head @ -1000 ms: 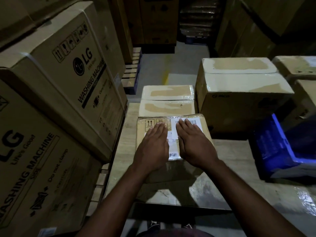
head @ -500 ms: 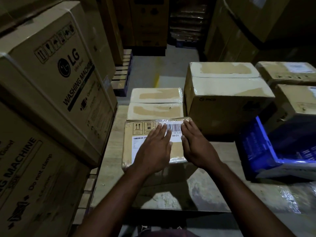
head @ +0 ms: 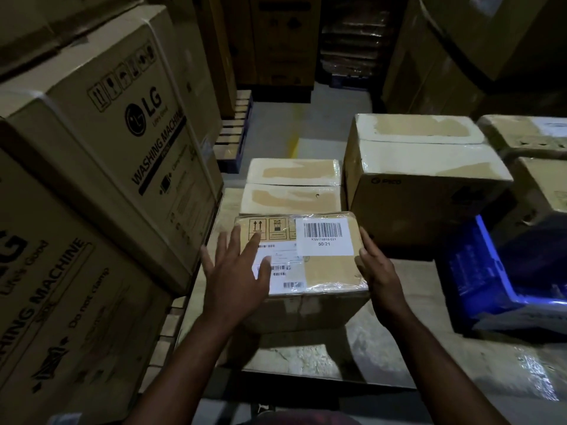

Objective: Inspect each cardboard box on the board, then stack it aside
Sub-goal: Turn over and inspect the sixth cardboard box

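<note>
Cardboard box [head: 319, 271], wrapped in clear film, is under examination at the near left part of the board [head: 411, 305].

Finding 1. Fingers of the left hand [head: 234, 280] are straight and spread wide over the left half of the box top, with their tips [head: 233, 240] at the printed handling symbols. Blur prevents a ruling on whether they press the film or hover just above it.

Finding 2. Fingers of the right hand [head: 379, 271] lie fairly straight along the box's right top edge [head: 368, 240]. No curl round the box is evident, and nothing is held.

Finding 3. With one hand at each side, the top face is mostly left uncovered. The barcode label [head: 325, 236], marked 50/21, and most of the shipping label [head: 285, 271] are readable. In my judgement this placement serves the check and also readies a two-sided lift.

Finding 4. A second wrapped box [head: 291, 188] sits directly behind, apparently touching. A larger carton [head: 423, 182] stands just to the right rear. These leave little room for sideways handling.

Finding 5. Washing-machine cartons [head: 101, 154] wall in the left side, and a blue crate [head: 491, 271] lies at the right. Where the inspected stack will stand cannot be determined.
</note>
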`<state>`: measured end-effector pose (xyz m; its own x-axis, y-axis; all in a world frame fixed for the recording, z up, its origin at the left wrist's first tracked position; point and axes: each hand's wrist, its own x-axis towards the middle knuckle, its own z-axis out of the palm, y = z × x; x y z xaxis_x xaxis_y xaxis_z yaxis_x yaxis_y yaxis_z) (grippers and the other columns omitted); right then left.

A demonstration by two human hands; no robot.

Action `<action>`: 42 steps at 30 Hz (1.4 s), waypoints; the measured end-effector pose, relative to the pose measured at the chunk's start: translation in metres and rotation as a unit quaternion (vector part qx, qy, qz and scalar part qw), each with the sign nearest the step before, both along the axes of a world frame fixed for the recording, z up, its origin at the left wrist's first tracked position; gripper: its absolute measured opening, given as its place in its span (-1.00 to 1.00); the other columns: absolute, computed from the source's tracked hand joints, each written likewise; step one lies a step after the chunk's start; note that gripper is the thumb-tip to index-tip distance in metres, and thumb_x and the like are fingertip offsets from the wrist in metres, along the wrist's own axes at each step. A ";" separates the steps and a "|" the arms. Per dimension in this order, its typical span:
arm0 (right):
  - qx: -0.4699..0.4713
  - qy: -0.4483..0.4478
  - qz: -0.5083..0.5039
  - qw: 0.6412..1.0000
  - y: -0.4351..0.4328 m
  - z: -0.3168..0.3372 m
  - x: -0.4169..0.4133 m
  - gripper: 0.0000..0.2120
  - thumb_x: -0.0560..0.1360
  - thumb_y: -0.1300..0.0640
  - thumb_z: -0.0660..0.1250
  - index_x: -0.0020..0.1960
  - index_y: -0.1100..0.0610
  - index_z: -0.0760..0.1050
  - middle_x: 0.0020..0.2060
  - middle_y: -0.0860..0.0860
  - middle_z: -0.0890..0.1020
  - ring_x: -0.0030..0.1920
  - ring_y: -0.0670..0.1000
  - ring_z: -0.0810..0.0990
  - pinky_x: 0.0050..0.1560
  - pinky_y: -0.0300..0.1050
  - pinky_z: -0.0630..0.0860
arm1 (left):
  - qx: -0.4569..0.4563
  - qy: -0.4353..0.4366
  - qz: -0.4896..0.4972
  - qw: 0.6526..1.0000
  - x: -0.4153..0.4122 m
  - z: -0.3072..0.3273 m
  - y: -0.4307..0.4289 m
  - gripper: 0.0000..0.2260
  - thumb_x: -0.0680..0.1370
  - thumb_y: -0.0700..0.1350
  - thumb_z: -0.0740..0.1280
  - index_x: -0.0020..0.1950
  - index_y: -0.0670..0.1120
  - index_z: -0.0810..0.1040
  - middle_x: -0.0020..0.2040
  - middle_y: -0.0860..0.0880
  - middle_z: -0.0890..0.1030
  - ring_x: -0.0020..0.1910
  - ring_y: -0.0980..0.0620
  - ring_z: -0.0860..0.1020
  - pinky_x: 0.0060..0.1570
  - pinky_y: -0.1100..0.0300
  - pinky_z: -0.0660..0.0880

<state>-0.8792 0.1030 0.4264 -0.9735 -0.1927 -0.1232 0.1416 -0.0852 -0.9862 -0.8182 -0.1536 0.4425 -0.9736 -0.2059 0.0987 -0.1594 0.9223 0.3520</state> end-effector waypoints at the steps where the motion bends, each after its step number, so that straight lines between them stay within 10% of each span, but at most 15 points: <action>1: -0.007 -0.007 -0.004 1.000 -0.002 -0.001 0.001 -0.44 0.54 0.01 0.26 0.53 -0.06 0.29 0.41 -0.03 0.51 0.34 -0.09 0.53 0.14 -0.28 0.53 | 0.054 0.007 0.003 0.999 0.004 -0.002 -0.001 -0.39 0.55 0.25 0.00 0.56 0.05 0.30 0.64 -0.06 0.06 0.59 -0.15 0.11 0.52 -0.22 0.10; 8: 0.023 0.014 -0.008 1.000 -0.014 0.041 0.003 -0.36 0.47 -0.04 0.25 0.55 -0.04 0.27 0.37 -0.05 0.54 0.27 -0.11 0.58 0.27 -0.07 0.54 | 0.187 0.059 0.001 0.981 0.015 -0.007 -0.005 -0.40 0.56 0.20 0.17 0.57 0.02 0.28 0.64 0.02 0.02 0.54 0.02 0.25 0.37 0.22 0.29; 12: 0.119 0.045 0.001 0.992 -0.019 0.061 0.008 -0.45 0.52 -0.20 0.17 0.49 -0.30 0.21 0.48 -0.09 0.43 0.43 -0.01 0.44 0.41 0.25 0.41 | 0.220 0.026 -0.027 0.975 0.026 -0.021 -0.002 -0.35 0.57 0.33 0.01 0.62 0.12 0.10 0.64 0.11 -0.14 0.60 0.07 0.05 0.48 0.08 0.23; 18: 0.165 0.069 0.100 0.979 -0.057 0.060 0.029 -0.46 0.62 -0.27 0.05 0.59 -0.21 0.16 0.54 -0.27 0.18 0.47 -0.28 0.20 0.41 -0.48 0.14 | 0.250 -0.048 -0.011 0.967 0.025 0.012 0.004 -0.17 0.44 0.46 -0.15 0.63 0.09 -0.08 0.64 0.12 -0.15 0.58 0.17 -0.25 0.57 -0.01 -0.16; 22: 0.310 0.119 0.138 0.933 -0.065 0.014 0.033 -0.40 0.61 -0.25 -0.01 0.61 -0.12 0.08 0.55 -0.24 0.03 0.58 -0.19 -0.03 0.54 -0.20 -0.04 | 0.340 0.019 -0.006 0.940 0.020 0.040 0.012 -0.23 0.50 0.38 0.04 0.63 0.11 -0.08 0.64 0.13 -0.06 0.60 0.18 -0.11 0.57 0.10 -0.10; 26: 0.394 0.021 0.034 0.918 -0.030 -0.035 0.019 -0.21 0.52 -0.50 -0.12 0.58 -0.05 0.17 0.54 0.06 0.29 0.54 0.12 0.22 0.50 0.20 0.24 | 0.365 0.011 0.000 0.931 0.023 0.031 -0.028 -0.30 0.47 0.32 0.10 0.59 0.33 -0.07 0.60 0.10 0.18 0.55 0.05 0.21 0.49 -0.14 0.25; 31: 0.390 0.002 0.056 0.919 -0.023 -0.029 0.015 -0.34 0.60 -0.33 0.14 0.59 -0.01 0.22 0.26 0.04 0.59 0.17 0.08 0.60 0.17 0.11 0.58 | 0.428 0.026 -0.001 0.903 0.035 0.021 -0.056 -0.45 0.53 0.20 0.19 0.43 0.50 0.02 0.57 0.13 0.25 0.52 0.08 0.28 0.49 -0.13 0.26; 35: 0.477 0.034 0.041 0.877 -0.016 -0.037 0.006 -0.10 0.45 -0.57 -0.06 0.58 0.00 0.17 0.22 0.11 0.58 0.12 0.14 0.60 0.02 0.15 0.62 | 0.467 0.027 0.017 0.884 0.040 -0.007 -0.062 -0.49 0.63 0.05 0.20 0.50 0.36 0.08 0.57 0.10 0.27 0.53 0.07 0.27 0.51 -0.14 0.22; 42: 0.596 0.043 0.027 0.801 -0.014 -0.026 0.017 -0.31 0.62 -0.28 0.06 0.63 0.00 -0.01 0.44 0.21 0.33 0.41 0.24 0.32 0.21 0.16 0.47 | 0.374 -0.011 0.039 0.927 0.049 -0.062 -0.040 -0.49 0.70 -0.14 0.09 0.61 0.01 -0.03 0.59 0.12 0.05 0.55 0.20 0.10 0.51 0.31 0.11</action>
